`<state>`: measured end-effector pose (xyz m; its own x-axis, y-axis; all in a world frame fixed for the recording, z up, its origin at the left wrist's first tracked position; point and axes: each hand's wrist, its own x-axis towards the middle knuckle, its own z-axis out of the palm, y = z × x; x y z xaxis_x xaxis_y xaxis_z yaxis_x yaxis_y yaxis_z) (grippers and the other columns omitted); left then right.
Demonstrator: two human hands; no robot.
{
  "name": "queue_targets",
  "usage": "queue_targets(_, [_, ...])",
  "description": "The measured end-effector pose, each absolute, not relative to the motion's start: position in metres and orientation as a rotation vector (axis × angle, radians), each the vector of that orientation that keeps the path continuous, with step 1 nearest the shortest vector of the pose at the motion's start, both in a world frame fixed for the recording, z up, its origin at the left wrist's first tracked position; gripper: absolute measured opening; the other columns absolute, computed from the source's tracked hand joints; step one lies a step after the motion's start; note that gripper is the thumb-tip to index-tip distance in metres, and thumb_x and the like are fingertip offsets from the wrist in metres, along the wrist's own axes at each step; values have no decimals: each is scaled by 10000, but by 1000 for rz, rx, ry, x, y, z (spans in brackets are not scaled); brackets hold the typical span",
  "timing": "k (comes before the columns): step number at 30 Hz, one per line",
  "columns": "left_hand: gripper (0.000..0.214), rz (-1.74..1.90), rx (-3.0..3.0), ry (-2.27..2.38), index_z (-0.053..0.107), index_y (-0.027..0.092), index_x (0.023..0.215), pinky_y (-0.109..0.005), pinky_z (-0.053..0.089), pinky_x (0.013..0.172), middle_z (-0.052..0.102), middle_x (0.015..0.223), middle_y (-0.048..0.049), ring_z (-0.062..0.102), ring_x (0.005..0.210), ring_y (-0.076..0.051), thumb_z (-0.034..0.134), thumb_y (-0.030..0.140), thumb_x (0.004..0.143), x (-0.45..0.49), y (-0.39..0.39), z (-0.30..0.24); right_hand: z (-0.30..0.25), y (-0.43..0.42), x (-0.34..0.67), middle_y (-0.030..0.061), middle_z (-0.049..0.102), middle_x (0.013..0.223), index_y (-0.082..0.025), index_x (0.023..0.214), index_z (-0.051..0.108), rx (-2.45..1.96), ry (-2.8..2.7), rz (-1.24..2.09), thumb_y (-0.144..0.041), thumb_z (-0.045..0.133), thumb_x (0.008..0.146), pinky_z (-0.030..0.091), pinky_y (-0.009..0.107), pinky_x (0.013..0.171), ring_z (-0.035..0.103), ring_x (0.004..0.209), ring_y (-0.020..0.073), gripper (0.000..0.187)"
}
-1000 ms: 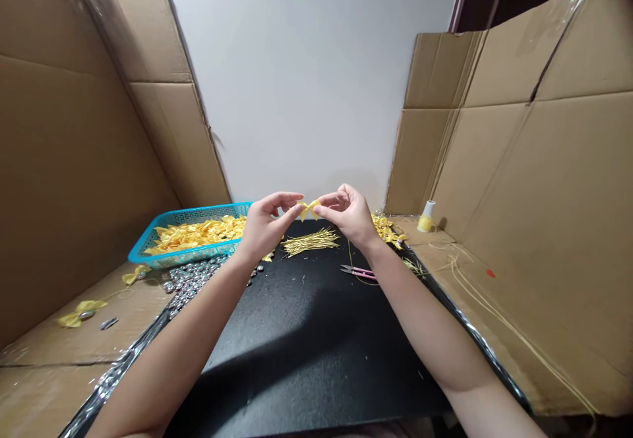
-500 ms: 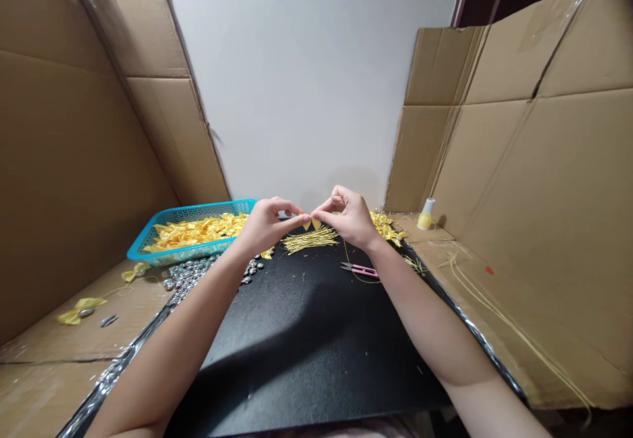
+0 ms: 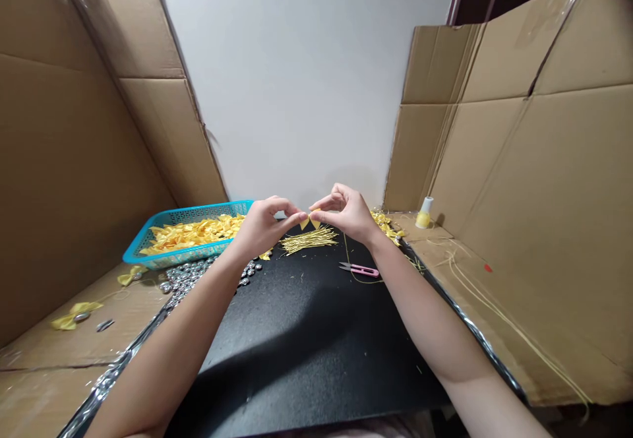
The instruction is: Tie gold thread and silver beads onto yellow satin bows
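Observation:
Between my two hands is a small yellow ribbon bow (image 3: 315, 222), its pointed tails hanging down. My left hand (image 3: 270, 224) pinches one side of it between thumb and fingers. On the other side, my right hand (image 3: 347, 214) is closed on the bow with thumb and forefinger. The bow's centre is partly hidden by the fingertips. Below it on the black board lies a bundle of gold twist ties (image 3: 309, 240). Pink thread snips (image 3: 363, 270) lie near my right wrist, with a thin yellow thread curving around them.
A blue basket (image 3: 143, 227) of yellow bows stands at back left. Silver buttons (image 3: 185, 276) lie before it. More yellow pieces (image 3: 388, 227) lie behind my right wrist. A thread spool (image 3: 424, 214) stands at right. Cardboard walls (image 3: 534, 214) flank the black board (image 3: 306, 359).
Both hands stay on the bow, with my fingers shifting slightly and more of the yellow ribbon showing. The whole view has moved a little.

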<state>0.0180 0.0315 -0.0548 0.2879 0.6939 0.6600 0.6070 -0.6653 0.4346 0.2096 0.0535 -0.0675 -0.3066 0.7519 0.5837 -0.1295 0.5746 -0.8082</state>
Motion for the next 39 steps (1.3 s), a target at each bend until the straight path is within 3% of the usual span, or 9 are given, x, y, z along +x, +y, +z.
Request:
queue_targets(6, [374,1333,2491,1251,680,200,633,-265,406,614,659,671,-39,542,665,-162,629,538,786,19,34,-56,-70,54,208,-21,658,642,-243,668,279,-541,-1694,900,-349,827,592,486,286,573,626,600,138,564])
queue_targets(15, [382,1319,2371,1159,646,168,662,-235,401,577,669,646,-24,549,600,-135,597,516,813,23,37,-60,-75,64,207,-33,646,588,-243,638,254,-518,-1590,1059,-456,850,501,513,303,617,624,585,137,648])
queue_targets(21, [367,1378,2230,1168,658,152,664,-227,328,500,606,570,-1,459,513,-109,606,488,803,27,41,-65,-77,68,205,-43,620,577,-235,604,286,-509,-1531,1078,-457,876,452,515,297,639,595,569,118,648])
queue_targets(27, [402,1543,1861,948,624,163,644,-258,431,637,649,645,-16,556,613,-136,617,542,776,41,45,-72,-72,65,206,-49,636,610,-238,619,235,-449,-1443,1109,-548,838,488,550,353,748,618,597,135,691])
queue_targets(34, [569,1443,1900,1058,678,159,657,-278,420,638,695,719,-59,572,662,-164,467,660,822,30,51,-73,-72,69,213,-18,678,638,-241,625,251,-506,-1497,1093,-532,832,518,561,361,745,655,651,153,659])
queue_targets(39, [409,1372,2120,1121,664,164,648,-255,384,596,668,674,-36,529,616,-145,638,561,743,26,48,-69,-72,64,210,-26,669,621,-240,620,279,-497,-1508,1062,-524,808,563,564,363,748,666,677,155,603])
